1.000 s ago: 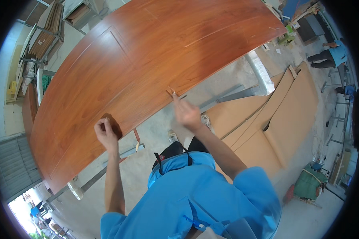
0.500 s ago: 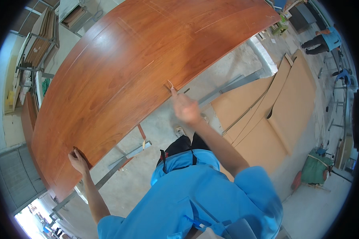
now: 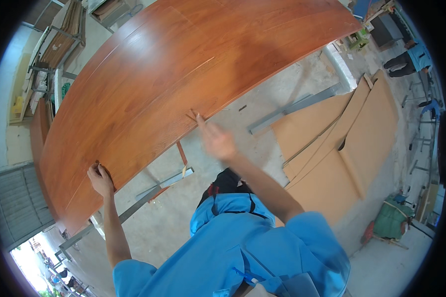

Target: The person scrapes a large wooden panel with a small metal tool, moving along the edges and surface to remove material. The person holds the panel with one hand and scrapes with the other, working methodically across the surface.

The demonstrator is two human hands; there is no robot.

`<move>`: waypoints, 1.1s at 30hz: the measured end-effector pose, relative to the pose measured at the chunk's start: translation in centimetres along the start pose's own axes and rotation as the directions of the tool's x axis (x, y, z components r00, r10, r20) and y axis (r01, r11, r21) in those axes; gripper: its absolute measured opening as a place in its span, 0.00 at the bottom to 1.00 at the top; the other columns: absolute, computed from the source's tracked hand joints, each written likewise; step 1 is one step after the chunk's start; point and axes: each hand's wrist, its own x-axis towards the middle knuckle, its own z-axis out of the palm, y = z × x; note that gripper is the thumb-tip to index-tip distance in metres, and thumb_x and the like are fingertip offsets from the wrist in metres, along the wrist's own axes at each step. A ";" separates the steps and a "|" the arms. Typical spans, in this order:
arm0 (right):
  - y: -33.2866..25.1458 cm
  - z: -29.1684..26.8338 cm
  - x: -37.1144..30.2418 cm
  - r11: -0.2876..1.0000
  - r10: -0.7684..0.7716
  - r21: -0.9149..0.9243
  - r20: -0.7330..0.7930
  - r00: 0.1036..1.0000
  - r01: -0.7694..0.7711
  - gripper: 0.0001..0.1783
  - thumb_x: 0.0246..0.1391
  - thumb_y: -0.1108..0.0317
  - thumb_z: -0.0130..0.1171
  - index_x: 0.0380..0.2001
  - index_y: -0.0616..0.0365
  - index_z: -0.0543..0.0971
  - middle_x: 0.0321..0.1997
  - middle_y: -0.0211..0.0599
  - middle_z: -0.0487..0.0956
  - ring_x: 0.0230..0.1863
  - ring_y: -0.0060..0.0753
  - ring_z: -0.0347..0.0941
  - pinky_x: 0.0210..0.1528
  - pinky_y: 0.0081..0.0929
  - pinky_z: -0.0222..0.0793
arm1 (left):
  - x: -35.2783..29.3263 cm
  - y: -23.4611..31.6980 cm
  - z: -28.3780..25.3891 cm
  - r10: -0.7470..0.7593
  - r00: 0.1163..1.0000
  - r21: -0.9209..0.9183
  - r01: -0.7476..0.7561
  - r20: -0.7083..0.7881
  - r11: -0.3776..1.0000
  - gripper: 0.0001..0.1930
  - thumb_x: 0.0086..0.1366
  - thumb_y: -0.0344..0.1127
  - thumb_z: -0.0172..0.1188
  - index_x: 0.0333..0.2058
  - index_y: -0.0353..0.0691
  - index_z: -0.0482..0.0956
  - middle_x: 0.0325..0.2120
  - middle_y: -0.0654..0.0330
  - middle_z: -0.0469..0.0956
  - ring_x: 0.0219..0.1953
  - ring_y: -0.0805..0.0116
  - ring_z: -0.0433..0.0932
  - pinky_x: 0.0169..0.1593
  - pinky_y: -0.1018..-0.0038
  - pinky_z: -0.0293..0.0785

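A large reddish-brown wooden board with a curved far edge spans the view, its glossy face up. My left hand rests on its lower left part, thumb and fingers drawn together around something small and dark at the fingertips, too small to name. By the board's near edge is my right hand, blurred by motion, its fingers pinched together. Thin, sliver-like strips show at its fingertips against the wood. Whether these are held or lie on the board is not plain.
Grey metal supports stand under the board. Brown cardboard sheets lie on the floor at the right, with a green bundle beyond. Another person is at the far right. Stacked panels lean at the upper left.
My right hand has moved left along the board's near edge, away from a thin dark piece on the floor. My left hand stays in about the same place on the board. The view has shifted slightly.
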 end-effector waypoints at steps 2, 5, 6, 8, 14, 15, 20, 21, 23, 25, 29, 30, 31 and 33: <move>5.2 -3.9 1.9 0.998 -0.036 0.032 -0.339 0.940 0.050 0.21 0.62 0.72 0.57 0.58 0.60 0.78 0.47 0.49 0.84 0.41 0.50 0.82 0.41 0.41 0.80 | 0.1 0.2 0.0 -0.008 1.000 0.009 0.008 -0.005 1.000 0.13 0.75 0.42 0.54 0.47 0.38 0.76 0.45 0.50 0.76 0.47 0.47 0.78 0.50 0.57 0.74; 14.5 -9.2 5.2 0.955 0.124 -0.146 -0.595 0.794 -0.259 0.08 0.62 0.73 0.54 0.42 0.57 0.79 0.38 0.48 0.84 0.31 0.48 0.81 0.30 0.43 0.75 | 0.3 0.2 0.2 -0.004 1.000 -0.006 0.004 0.002 1.000 0.13 0.74 0.42 0.54 0.47 0.39 0.76 0.45 0.51 0.76 0.47 0.48 0.79 0.50 0.57 0.74; 14.9 -8.7 5.2 0.957 0.180 -0.106 -0.510 0.841 -0.269 0.11 0.62 0.73 0.55 0.46 0.56 0.80 0.42 0.47 0.84 0.35 0.49 0.82 0.34 0.43 0.76 | 0.4 0.2 0.3 -0.001 1.000 -0.020 0.001 0.003 1.000 0.13 0.74 0.42 0.54 0.47 0.39 0.76 0.45 0.51 0.76 0.47 0.48 0.79 0.50 0.57 0.74; 12.3 -5.8 4.8 0.958 0.217 -0.047 -0.526 0.822 -0.283 0.16 0.62 0.73 0.56 0.52 0.56 0.82 0.50 0.44 0.85 0.44 0.52 0.83 0.40 0.43 0.79 | 0.4 0.1 0.3 -0.027 0.999 0.008 0.026 0.040 1.000 0.13 0.74 0.42 0.53 0.48 0.40 0.76 0.46 0.51 0.76 0.47 0.48 0.79 0.49 0.57 0.74; -5.0 5.0 0.2 0.986 -0.070 -0.168 -0.357 0.932 0.010 0.27 0.52 0.76 0.58 0.58 0.61 0.78 0.33 0.42 0.78 0.34 0.40 0.80 0.33 0.37 0.78 | 0.4 0.7 0.1 -0.009 0.999 -0.033 0.010 0.036 0.999 0.13 0.74 0.42 0.52 0.48 0.40 0.74 0.46 0.52 0.76 0.47 0.48 0.79 0.49 0.55 0.75; -4.4 4.0 0.4 0.957 -0.120 -0.289 -0.279 0.953 0.036 0.27 0.52 0.75 0.58 0.59 0.59 0.78 0.35 0.44 0.80 0.35 0.39 0.80 0.34 0.38 0.78 | 0.6 0.9 0.2 -0.010 0.999 -0.041 0.011 0.040 0.999 0.13 0.74 0.42 0.52 0.48 0.40 0.74 0.46 0.51 0.76 0.47 0.47 0.79 0.49 0.55 0.75; 7.7 -4.2 3.6 0.923 0.215 -0.198 -0.449 0.867 -0.331 0.18 0.58 0.72 0.59 0.53 0.57 0.80 0.38 0.45 0.83 0.36 0.47 0.81 0.33 0.41 0.76 | 0.6 1.1 0.5 0.009 1.000 0.001 -0.009 0.028 1.000 0.12 0.73 0.41 0.52 0.47 0.40 0.74 0.46 0.50 0.76 0.47 0.45 0.78 0.49 0.53 0.75; 8.1 -4.2 3.9 0.907 0.239 -0.176 -0.529 0.814 -0.381 0.20 0.59 0.72 0.58 0.55 0.58 0.80 0.38 0.46 0.83 0.36 0.46 0.81 0.32 0.41 0.76 | 0.5 1.1 0.4 0.018 0.999 -0.011 -0.017 0.028 1.000 0.12 0.72 0.41 0.53 0.46 0.40 0.74 0.46 0.50 0.76 0.47 0.45 0.78 0.48 0.52 0.75; 4.7 -0.8 3.1 0.962 0.097 -0.159 -0.558 0.824 -0.221 0.24 0.59 0.73 0.57 0.60 0.60 0.77 0.36 0.45 0.83 0.33 0.45 0.81 0.30 0.40 0.75 | 0.5 1.2 0.4 0.056 0.998 -0.066 -0.054 0.028 0.996 0.11 0.72 0.40 0.53 0.46 0.41 0.74 0.46 0.50 0.76 0.48 0.45 0.78 0.48 0.52 0.75; -2.8 4.9 0.9 0.977 -0.017 -0.190 -0.518 0.855 -0.096 0.30 0.57 0.76 0.56 0.65 0.65 0.73 0.31 0.41 0.82 0.28 0.41 0.79 0.25 0.38 0.72 | 0.5 1.3 0.4 0.019 0.998 -0.053 -0.016 0.055 0.998 0.11 0.72 0.40 0.53 0.46 0.41 0.74 0.46 0.50 0.76 0.48 0.45 0.78 0.48 0.52 0.74; -14.7 11.2 -1.9 0.987 -0.105 -0.151 -0.293 0.950 0.062 0.32 0.53 0.79 0.56 0.64 0.65 0.74 0.32 0.39 0.82 0.27 0.38 0.77 0.25 0.36 0.73 | 0.9 0.5 0.5 0.066 0.996 -0.263 -0.049 0.056 0.964 0.09 0.72 0.39 0.57 0.43 0.41 0.76 0.41 0.54 0.77 0.43 0.53 0.79 0.48 0.59 0.74; -15.0 10.6 -1.8 0.985 -0.165 -0.081 -0.188 0.968 0.152 0.31 0.53 0.79 0.56 0.63 0.64 0.74 0.32 0.40 0.82 0.27 0.40 0.78 0.26 0.37 0.74 | 0.9 -0.2 0.4 0.060 0.993 -0.397 -0.017 0.097 0.918 0.08 0.72 0.38 0.59 0.42 0.40 0.76 0.38 0.56 0.77 0.42 0.57 0.78 0.47 0.61 0.74; -14.0 9.2 -1.2 0.990 -0.087 -0.132 -0.288 0.954 0.051 0.29 0.56 0.77 0.56 0.63 0.58 0.76 0.38 0.43 0.83 0.33 0.43 0.80 0.31 0.39 0.76 | 0.9 -1.2 0.3 0.049 0.985 -0.526 0.048 0.168 0.849 0.08 0.71 0.37 0.60 0.40 0.39 0.77 0.36 0.58 0.77 0.40 0.60 0.78 0.47 0.63 0.74; -9.0 4.9 0.5 0.943 0.258 -0.158 -0.210 0.943 -0.293 0.20 0.65 0.70 0.54 0.59 0.50 0.80 0.49 0.48 0.84 0.44 0.50 0.84 0.43 0.43 0.78 | 1.3 -4.9 -0.8 0.116 0.971 -0.744 0.081 0.209 0.663 0.05 0.70 0.31 0.64 0.36 0.39 0.77 0.32 0.67 0.74 0.37 0.73 0.74 0.43 0.72 0.71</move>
